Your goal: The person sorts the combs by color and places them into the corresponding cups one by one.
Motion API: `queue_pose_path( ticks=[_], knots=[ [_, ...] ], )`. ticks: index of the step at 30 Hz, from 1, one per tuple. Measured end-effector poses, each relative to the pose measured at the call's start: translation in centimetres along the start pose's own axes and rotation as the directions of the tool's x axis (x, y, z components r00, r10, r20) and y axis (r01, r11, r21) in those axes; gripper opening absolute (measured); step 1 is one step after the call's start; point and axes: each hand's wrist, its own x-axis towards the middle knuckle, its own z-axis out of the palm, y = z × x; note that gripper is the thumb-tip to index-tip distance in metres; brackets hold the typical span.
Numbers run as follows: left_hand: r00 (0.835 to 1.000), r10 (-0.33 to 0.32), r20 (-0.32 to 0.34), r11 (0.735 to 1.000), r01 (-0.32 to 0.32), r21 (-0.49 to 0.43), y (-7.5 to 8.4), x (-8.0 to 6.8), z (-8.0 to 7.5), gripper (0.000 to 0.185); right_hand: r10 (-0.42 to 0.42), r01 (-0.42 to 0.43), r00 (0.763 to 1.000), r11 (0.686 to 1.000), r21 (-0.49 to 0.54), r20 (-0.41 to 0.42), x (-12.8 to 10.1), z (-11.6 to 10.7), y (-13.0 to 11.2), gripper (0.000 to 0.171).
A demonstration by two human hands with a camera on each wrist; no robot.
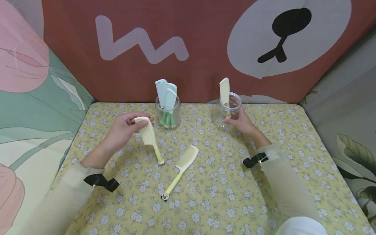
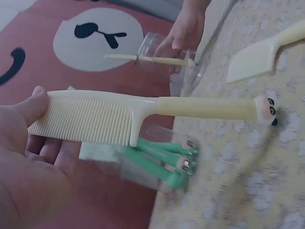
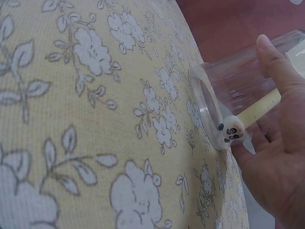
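i read this as a sorting job about halfway through. the clear plastic jar on the left (image 1: 168,114) already stands full of pale blue combs with green handles (image 1: 166,94), so that colour looks done. the clear plastic jar on the right (image 1: 226,111) holds one cream plastic comb standing upright (image 1: 224,91), its panda-faced handle end down at the base, and my right hand (image 1: 239,122) has its fingers curled around that jar, steadying it.

my left hand (image 1: 123,129) pinches a second cream comb with a panda-tipped handle (image 1: 149,137) by its toothed end, handle tip pointing down toward the flower-printed yellow surface (image 1: 264,182); it is well apart from the right jar. a third cream comb (image 1: 180,169) lies flat on the surface, untouched, near the held one. so i judge two cream combs are left to go in.
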Motion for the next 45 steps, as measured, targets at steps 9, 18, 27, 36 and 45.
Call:
queue_pose_path(
  ticks=[9, 18, 27, 36, 45],
  knots=[
    [0.989, 0.127, 0.077, 0.988, -0.133, 0.078, 3.9, 1.6, 1.4, 0.023, 0.010, -0.010, 1.000, 1.000, -0.029, -0.008, -0.1, 0.1, 0.0, 0.095],
    [0.971, 0.232, 0.063, 0.960, -0.239, 0.146, 6.6, 3.5, 3.5, 0.020, 0.007, -0.008, 1.000, 1.000, -0.022, -0.009, -0.2, 0.1, -0.3, 0.095],
    [0.939, 0.342, 0.043, 0.939, -0.342, 0.009, 9.0, 6.2, 5.6, 0.020, 0.018, -0.019, 0.999, 0.999, -0.037, -0.028, -0.3, 0.2, -0.5, 0.096],
    [0.896, 0.441, 0.056, 0.897, -0.442, -0.006, 12.0, 8.8, 8.4, 0.019, -0.012, 0.012, 1.000, 1.000, -0.025, -0.008, -0.1, 0.0, -0.2, 0.095],
    [0.871, 0.487, 0.059, 0.873, -0.485, -0.050, 14.6, 10.9, 11.2, 0.023, 0.000, -0.001, 1.000, 0.999, -0.046, -0.012, 0.0, 0.1, -0.2, 0.094]
  ],
)
